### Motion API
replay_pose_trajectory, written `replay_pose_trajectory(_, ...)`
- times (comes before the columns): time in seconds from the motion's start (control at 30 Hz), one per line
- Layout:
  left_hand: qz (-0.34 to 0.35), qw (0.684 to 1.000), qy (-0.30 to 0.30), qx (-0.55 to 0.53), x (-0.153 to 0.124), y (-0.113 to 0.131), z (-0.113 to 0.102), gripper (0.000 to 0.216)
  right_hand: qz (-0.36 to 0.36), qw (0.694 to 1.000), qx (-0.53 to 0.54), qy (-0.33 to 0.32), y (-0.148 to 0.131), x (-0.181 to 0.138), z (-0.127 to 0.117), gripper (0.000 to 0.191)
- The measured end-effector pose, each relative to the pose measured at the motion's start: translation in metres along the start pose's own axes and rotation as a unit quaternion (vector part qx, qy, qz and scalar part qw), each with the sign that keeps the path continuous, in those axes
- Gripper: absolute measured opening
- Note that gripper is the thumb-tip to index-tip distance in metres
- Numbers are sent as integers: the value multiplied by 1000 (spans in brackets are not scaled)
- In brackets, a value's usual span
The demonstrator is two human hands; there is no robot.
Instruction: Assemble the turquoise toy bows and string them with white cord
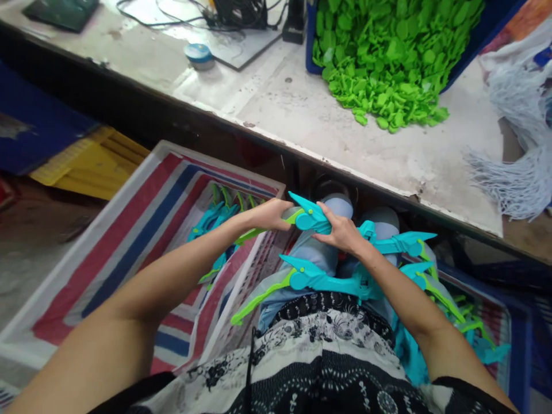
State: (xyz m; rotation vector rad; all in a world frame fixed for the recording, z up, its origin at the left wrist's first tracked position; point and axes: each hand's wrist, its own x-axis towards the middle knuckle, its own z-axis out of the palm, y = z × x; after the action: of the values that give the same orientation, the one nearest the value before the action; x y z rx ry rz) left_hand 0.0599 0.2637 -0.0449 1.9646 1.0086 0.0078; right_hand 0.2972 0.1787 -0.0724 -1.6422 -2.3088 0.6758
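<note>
Above my lap I hold a turquoise plastic toy bow point(313, 215) with green limbs. My left hand point(271, 214) is closed around the upper part of its green limb. Beside the pointed turquoise end, my right hand point(340, 230) grips the body with thumb and fingers. A second toy bow point(323, 280) of the same kind lies across my thighs, nearer my waist, its green limb sticking out to the left. My right forearm crosses above both bows and covers part of them.
To the left stands a white crate point(21, 333) lined with striped cloth, with several bows inside. A blue crate point(520, 345) with more bows is at right. On the workbench point(259, 109) are a blue bin point(309, 52) spilling small green pieces, a round tin point(199, 56) and white strings point(517, 155).
</note>
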Motion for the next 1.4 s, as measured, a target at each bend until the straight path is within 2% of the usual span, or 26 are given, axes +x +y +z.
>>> replay_pose_trajectory(0.17, -30, 999, -13, -31, 9, -2, 9, 24, 21, 998, -45, -41, 1, 13, -2, 88)
replay_pose_trajectory(0.23, -52, 998, -19, -42, 15, -9, 15, 32, 16, 997, -68, -32, 5, 10, 0, 82)
replay_pose_trajectory(0.33, -60, 998, -18, -15, 20, -21, 17, 45, -26, 995, -77, 51, 15, -15, 2, 63)
replay_pose_trajectory(0.43, -44, 998, -1, 44, 15, -26, 7, 53, -16, 979, -68, 193, 35, -64, -5, 37)
replay_pose_trajectory(0.47, -37, 996, 31, 72, 12, -24, 4, 53, 12, 968, -69, 240, 44, -81, -11, 32)
replay_pose_trajectory(0.53, -28, 980, 149, 126, 6, -9, 2, 46, 71, 945, -78, 311, 63, -109, -27, 27)
replay_pose_trajectory(0.6, -13, 952, 271, 142, 8, 16, 12, 35, 99, 928, -90, 348, 81, -119, -45, 25)
replay_pose_trajectory(0.63, 5, 944, 304, 128, 13, 31, 22, 32, 102, 923, -96, 359, 90, -117, -55, 25)
replay_pose_trajectory(0.67, 34, 948, 300, 105, 21, 47, 35, 31, 100, 919, -104, 367, 98, -108, -64, 25)
replay_pose_trajectory(0.7, 70, 957, 271, 75, 32, 61, 50, 29, 96, 916, -112, 373, 105, -94, -74, 26)
replay_pose_trajectory(0.77, 117, 973, 197, 23, 56, 85, 80, 30, 88, 915, -122, 375, 122, -52, -92, 26)
replay_pose_trajectory(0.8, 121, 976, 180, 12, 66, 94, 93, 32, 85, 917, -120, 371, 130, -26, -102, 25)
replay_pose_trajectory(0.87, 109, 971, 213, 3, 78, 105, 112, 30, 89, 924, -96, 359, 145, 29, -121, 23)
replay_pose_trajectory(0.93, 99, 962, 253, 0, 73, 108, 121, 22, 109, 924, -59, 361, 153, 79, -140, 22)
replay_pose_trajectory(0.97, 100, 965, 243, -6, 64, 108, 124, 21, 129, 923, -43, 360, 154, 99, -149, 23)
replay_pose_trajectory(1.07, 99, 988, 115, -38, 29, 103, 132, 21, 247, 925, -42, 284, 146, 139, -166, 37)
replay_pose_trajectory(1.13, 67, 995, 54, -57, 9, 97, 139, 24, 276, 926, -45, 255, 141, 153, -172, 41)
replay_pose_trajectory(1.23, 9, 997, 6, -74, 0, 90, 153, 35, 288, 917, -34, 274, 143, 161, -172, 23)
replay_pose_trajectory(1.3, -5, 993, -57, -100, 7, 89, 164, 39, 250, 925, 25, 284, 148, 154, -169, 7)
replay_pose_trajectory(1.4, 2, 981, -150, -127, 27, 91, 179, 33, 148, 941, 146, 266, 148, 117, -159, 10)
